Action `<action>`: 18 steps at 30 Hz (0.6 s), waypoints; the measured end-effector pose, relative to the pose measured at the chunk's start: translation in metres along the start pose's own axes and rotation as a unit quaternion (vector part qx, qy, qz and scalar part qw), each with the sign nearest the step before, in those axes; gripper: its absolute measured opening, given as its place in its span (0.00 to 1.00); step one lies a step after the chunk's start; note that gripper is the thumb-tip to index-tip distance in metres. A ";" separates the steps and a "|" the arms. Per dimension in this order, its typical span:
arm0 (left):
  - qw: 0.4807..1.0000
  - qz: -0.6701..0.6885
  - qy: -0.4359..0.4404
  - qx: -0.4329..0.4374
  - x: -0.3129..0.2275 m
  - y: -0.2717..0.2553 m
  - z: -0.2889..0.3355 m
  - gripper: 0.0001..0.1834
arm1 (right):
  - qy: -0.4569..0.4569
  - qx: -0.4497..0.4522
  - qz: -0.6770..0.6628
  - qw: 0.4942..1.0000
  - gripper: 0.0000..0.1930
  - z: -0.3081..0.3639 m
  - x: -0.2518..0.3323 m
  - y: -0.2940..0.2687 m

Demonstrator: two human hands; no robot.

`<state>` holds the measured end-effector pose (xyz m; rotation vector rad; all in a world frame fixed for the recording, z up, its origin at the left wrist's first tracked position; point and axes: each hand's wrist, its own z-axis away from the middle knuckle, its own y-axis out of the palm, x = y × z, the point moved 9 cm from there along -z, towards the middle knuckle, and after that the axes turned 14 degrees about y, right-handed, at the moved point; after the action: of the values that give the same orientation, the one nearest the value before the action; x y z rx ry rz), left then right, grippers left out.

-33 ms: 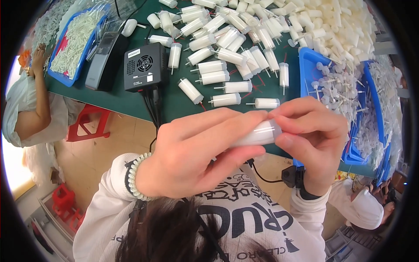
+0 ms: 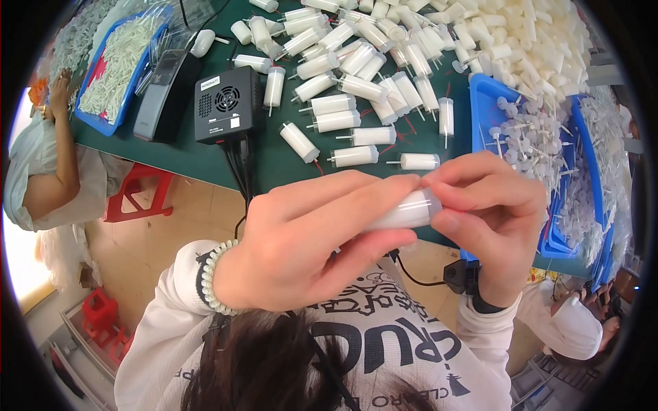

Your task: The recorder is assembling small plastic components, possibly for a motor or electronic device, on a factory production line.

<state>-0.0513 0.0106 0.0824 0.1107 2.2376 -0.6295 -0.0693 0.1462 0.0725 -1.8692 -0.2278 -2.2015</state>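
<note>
My left hand (image 2: 301, 240) is wrapped round a clear plastic tube with a white filling (image 2: 404, 212), held level above the near edge of the table. At the tube's right end, a translucent cap (image 2: 432, 201) sits between the fingertips of my right hand (image 2: 490, 212), thumb below and index finger above. The tube's left end is hidden by my left hand. Just beyond my hands a similar tube (image 2: 419, 162) lies on the table, with a thin nozzle at its left end. Several more such tubes (image 2: 356, 156) are scattered behind it, some with red threads.
Blue trays (image 2: 480, 109) of translucent capped parts (image 2: 528, 137) stand at the right. A heap of white cylinders (image 2: 528, 41) lies behind them. At the left are a black vented box (image 2: 228, 103) with cables and a blue tray of small white sticks (image 2: 103, 127). Co-workers sit either side.
</note>
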 end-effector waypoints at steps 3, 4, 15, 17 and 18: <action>1.000 -0.010 -0.008 0.014 0.000 0.000 0.000 0.19 | 0.006 0.001 0.003 1.000 0.09 0.000 -0.003 -0.002; 0.999 -0.013 -0.030 0.038 0.004 0.003 0.001 0.18 | 0.003 0.014 0.026 1.000 0.09 -0.001 -0.003 -0.001; 0.897 0.359 -0.259 0.006 0.028 0.027 0.009 0.15 | -0.019 -0.013 -0.091 0.996 0.15 0.002 -0.011 -0.009; 0.884 0.376 -0.277 0.017 0.027 0.030 0.012 0.16 | 0.016 -0.010 -0.098 0.995 0.16 0.002 -0.019 -0.009; 0.878 0.388 -0.279 0.030 0.026 0.033 0.014 0.13 | 0.017 -0.011 -0.098 0.995 0.16 0.002 -0.020 -0.010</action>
<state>-0.0503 0.0300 0.0428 0.7228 1.4321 -0.2315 -0.0672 0.1581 0.0539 -1.8921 -0.3982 -2.3696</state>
